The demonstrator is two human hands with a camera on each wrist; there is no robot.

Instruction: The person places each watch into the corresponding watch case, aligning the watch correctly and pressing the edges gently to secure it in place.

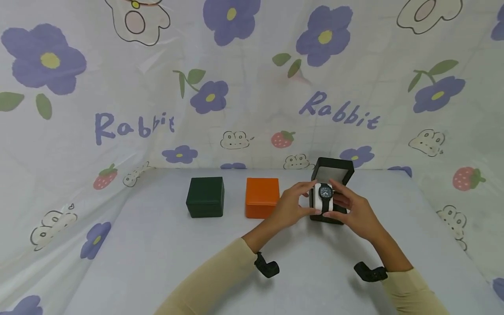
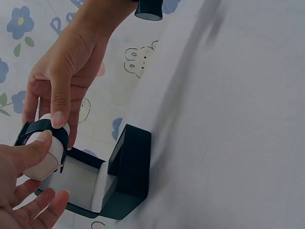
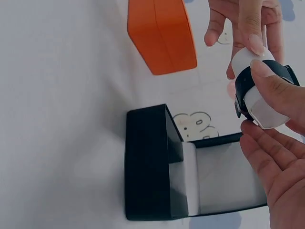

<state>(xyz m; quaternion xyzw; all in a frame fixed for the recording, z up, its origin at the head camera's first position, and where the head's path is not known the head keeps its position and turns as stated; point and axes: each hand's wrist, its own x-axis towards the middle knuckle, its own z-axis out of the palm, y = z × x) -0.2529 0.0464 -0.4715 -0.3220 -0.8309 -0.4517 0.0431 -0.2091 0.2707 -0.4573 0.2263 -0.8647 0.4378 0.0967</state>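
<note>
A black wristwatch [image 1: 325, 192] is strapped round a white cushion [image 1: 318, 199], held up in front of the open black watch box [image 1: 335, 163]. My left hand [image 1: 290, 204] grips the cushion from the left, its thumb [image 2: 33, 151] lying near the strap. From the other side my right hand [image 1: 356, 214] holds it too, its thumb [image 3: 274, 86] over the strap [image 3: 244, 88]. The dial faces up in the head view. In the right wrist view the box [image 3: 148, 164] shows a pale lining under its raised lid.
An orange box [image 1: 262, 197] with its lid down stands left of the black one. Further left is a closed dark green box [image 1: 205, 197]. All stand on a white-covered table [image 1: 157, 262], with a printed cloth [image 1: 252, 100] hanging behind.
</note>
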